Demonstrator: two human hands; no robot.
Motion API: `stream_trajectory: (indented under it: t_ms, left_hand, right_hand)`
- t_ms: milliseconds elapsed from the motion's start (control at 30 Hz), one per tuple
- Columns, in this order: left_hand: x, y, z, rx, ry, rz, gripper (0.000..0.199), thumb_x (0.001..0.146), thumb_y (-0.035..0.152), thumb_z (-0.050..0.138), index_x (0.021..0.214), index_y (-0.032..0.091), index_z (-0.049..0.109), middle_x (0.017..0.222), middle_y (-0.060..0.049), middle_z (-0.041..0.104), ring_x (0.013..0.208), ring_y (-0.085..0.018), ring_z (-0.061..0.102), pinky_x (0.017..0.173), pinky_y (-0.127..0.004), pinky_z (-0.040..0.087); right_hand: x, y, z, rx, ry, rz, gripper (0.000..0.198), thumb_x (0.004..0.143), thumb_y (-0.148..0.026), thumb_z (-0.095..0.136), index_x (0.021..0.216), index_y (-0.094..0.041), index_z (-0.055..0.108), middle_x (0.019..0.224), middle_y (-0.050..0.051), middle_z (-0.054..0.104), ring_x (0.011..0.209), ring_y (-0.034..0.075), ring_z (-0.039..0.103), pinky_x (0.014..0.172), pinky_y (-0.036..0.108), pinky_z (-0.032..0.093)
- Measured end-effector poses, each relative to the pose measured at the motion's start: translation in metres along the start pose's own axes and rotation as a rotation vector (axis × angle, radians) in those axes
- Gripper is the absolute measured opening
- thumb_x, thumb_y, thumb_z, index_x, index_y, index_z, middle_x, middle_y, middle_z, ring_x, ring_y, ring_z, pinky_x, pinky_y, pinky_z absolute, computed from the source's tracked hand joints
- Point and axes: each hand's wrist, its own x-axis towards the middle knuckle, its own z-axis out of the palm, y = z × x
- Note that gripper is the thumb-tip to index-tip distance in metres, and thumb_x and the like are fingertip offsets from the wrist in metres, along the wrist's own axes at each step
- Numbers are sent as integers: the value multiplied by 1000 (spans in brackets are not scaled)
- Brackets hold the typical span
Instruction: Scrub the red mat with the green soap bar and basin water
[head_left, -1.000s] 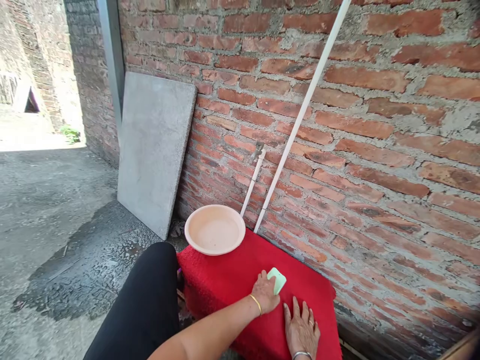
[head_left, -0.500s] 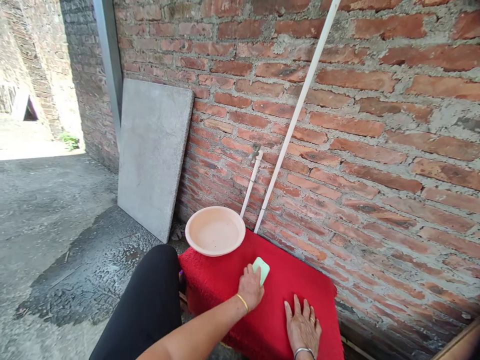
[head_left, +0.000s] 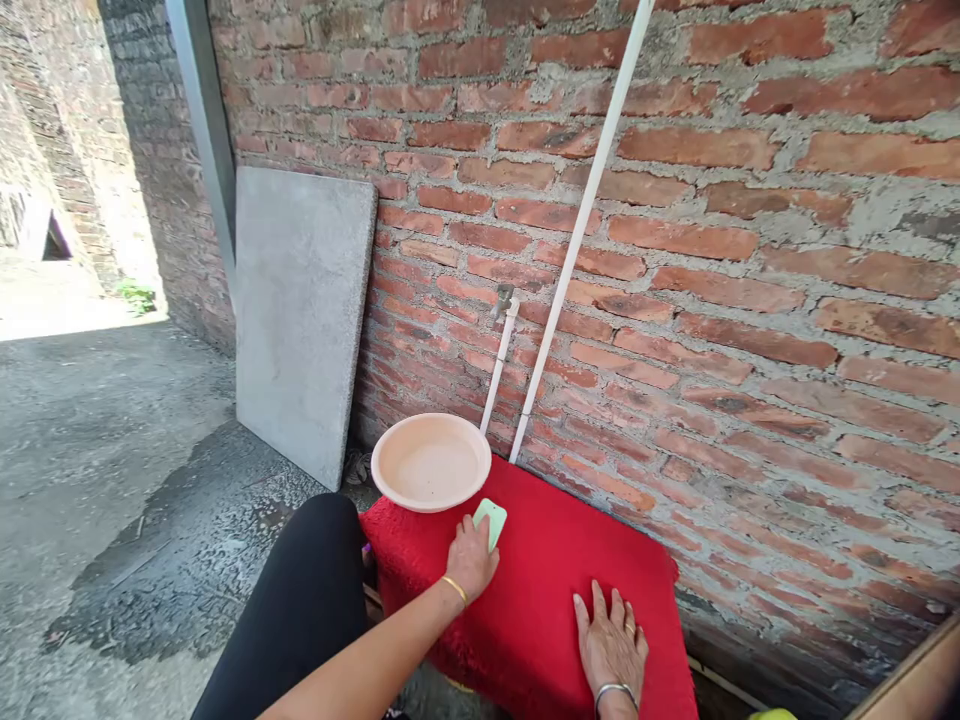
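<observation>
My left hand, with a gold bangle at its wrist, is closed around a pale green brush. The brush is a flat rounded block with a small hole near its far end; its underside is hidden against the red cloth. Spread flat on the right part of this cloth is my right hand, fingers apart, wearing a ring and a silver bangle. A pale pink basin rests at the cloth's far left corner, just beyond the brush.
Behind the cloth rises a brick wall with a long white pipe and a short pipe topped by a tap. A grey slab leans there. The concrete floor is wet at left, beside my knee.
My left hand has slid the brush left and away from me over the cloth, closer to the basin. My right hand stays flat on the cloth. The view has shifted slightly.
</observation>
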Motion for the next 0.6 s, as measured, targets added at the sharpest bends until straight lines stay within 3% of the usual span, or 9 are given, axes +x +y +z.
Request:
stream_trajectory:
  t_ms: [167,267,333,500,600]
  left_hand:
    - [-33,48,39,-60,-185,235,74,83,39,56,152,19,35,155,-18,32,140,-37,32,112,-48,32]
    - [-39,59,46,-133,-240,310,75,82,43,55,151,21,36,155,-15,33,141,-38,30,115,-51,28]
    - [-33,46,37,-123,-204,272,75,82,43,56,151,21,37,155,-15,33,141,-38,31,114,-49,28]
    - [-11,-13,-2,-20,-15,47,65,87,35,51,149,19,38,145,-17,41,128,-33,43,107,-42,37]
    - [-14,-20,-4,3,19,10,63,89,32,49,149,17,38,142,-18,43,126,-32,45,106,-41,38]
  right_hand:
    - [4,3,4,13,-3,0,64,95,-62,32,149,-28,41,155,11,38,141,31,37,112,49,29]
    - [5,4,5,28,1,-7,63,95,-61,32,148,-29,42,154,11,39,141,30,38,112,51,29]
    - [4,3,3,32,-9,-3,64,95,-62,31,149,-28,41,155,11,38,142,30,36,112,50,28]
    - [-1,-2,-5,19,-16,4,64,96,-61,33,149,-27,41,155,12,38,141,31,36,112,48,28]
    - [-2,-2,-7,17,-9,-1,64,96,-61,33,148,-27,42,154,13,40,141,32,37,111,49,28]
